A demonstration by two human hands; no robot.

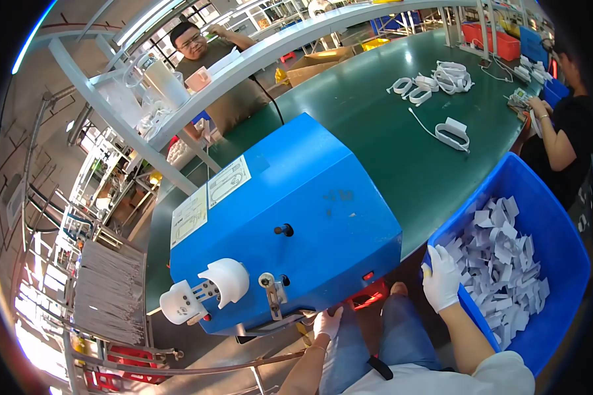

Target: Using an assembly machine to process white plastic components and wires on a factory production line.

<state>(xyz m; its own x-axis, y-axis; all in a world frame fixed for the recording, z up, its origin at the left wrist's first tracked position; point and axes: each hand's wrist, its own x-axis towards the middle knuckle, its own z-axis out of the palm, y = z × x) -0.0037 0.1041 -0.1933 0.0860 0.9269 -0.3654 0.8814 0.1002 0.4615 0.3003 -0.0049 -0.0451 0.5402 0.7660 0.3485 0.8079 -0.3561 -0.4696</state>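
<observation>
Green bench (pixel 375 131), right hand (pixel 440 280) gripping blue bin (pixel 560 243)

Operator's own body: gloves, sleeve and trousers as seen from the head camera.

The person is wearing a thin white fabric glove on the left hand (pixel 327 322) and a matching one on the right hand (pixel 441 278), each ending at the wrist and leaving the forearms bare. A short white sleeve is covering the right upper arm at the lower edge. Blue denim trousers are covering both legs, with a short black strap lying across the lap.
</observation>
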